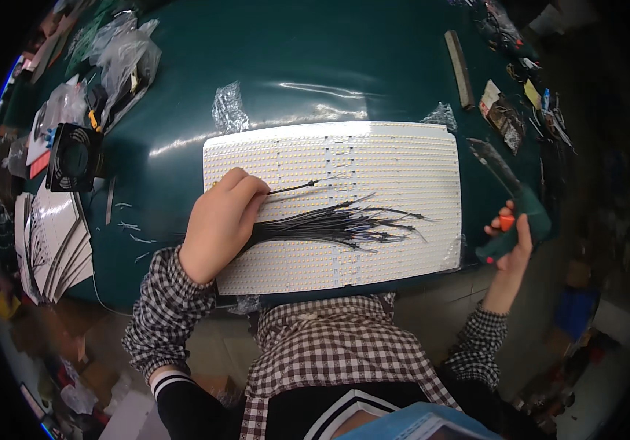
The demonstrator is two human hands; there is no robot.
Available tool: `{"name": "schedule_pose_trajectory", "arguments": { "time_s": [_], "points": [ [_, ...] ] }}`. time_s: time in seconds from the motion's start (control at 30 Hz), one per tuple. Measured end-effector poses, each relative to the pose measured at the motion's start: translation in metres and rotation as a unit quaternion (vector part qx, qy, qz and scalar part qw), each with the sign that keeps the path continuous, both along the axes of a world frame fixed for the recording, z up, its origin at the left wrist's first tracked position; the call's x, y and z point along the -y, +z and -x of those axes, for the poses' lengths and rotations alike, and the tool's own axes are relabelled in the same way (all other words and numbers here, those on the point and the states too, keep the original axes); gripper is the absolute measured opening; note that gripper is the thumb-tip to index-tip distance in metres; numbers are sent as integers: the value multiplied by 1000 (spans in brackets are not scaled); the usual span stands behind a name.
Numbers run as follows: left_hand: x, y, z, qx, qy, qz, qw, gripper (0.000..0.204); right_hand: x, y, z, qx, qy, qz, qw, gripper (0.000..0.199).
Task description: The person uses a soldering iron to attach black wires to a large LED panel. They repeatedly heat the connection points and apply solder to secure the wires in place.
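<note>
A white LED panel board [410, 161] covered in rows of small yellow LEDs lies in front of me. Across its middle is a bundle of black wires [308, 224], their stripped ends fanning out to the right. My left hand [220, 229] is over the board's left part, its fingers pinching one black wire [297, 188] that points right above the bundle. Off the board's right edge, my right hand [517, 249] grips a green pistol-shaped soldering gun [529, 214] with an orange trigger. The tool's dark front end points away to the upper left.
A small black fan [74, 158] and a fanned stack of white boards [66, 238] stand at the left. Plastic bags [128, 62] lie behind them. Clear tape [229, 106] sticks beside the board's far edge. At the far right are a metal bar [459, 70] and a packet [502, 117].
</note>
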State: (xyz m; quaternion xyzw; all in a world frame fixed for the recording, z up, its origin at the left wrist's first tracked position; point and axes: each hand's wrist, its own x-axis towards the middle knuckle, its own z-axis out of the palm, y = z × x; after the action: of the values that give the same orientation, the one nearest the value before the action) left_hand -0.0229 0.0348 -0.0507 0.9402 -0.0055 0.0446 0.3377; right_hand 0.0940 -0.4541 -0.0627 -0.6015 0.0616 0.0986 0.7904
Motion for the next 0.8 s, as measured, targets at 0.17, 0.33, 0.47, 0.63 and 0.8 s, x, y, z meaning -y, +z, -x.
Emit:
{"name": "schedule_pose_trajectory", "arguments": {
  "time_s": [0.17, 0.33, 0.47, 0.63, 0.8],
  "points": [
    [13, -1, -22, 17, -53, -1, 998, 17, -23, 71, 12, 81, 21, 82, 993, 45],
    [24, -25, -49, -1, -106, 31, 994, 17, -40, 127, 16, 140, 43, 143, 979, 49],
    [24, -28, -45, -12, -70, 125, 990, 14, -60, 134, 14, 152, 62, 141, 976, 51],
    [20, -22, -49, -10, -29, 217, 976, 18, -96, 81, 16, 58, 62, 27, 996, 48],
    [11, -26, -48, -45, -32, 256, 965, 15, -117, 37, 15, -34, 43, -23, 998, 42]
  ]
}}
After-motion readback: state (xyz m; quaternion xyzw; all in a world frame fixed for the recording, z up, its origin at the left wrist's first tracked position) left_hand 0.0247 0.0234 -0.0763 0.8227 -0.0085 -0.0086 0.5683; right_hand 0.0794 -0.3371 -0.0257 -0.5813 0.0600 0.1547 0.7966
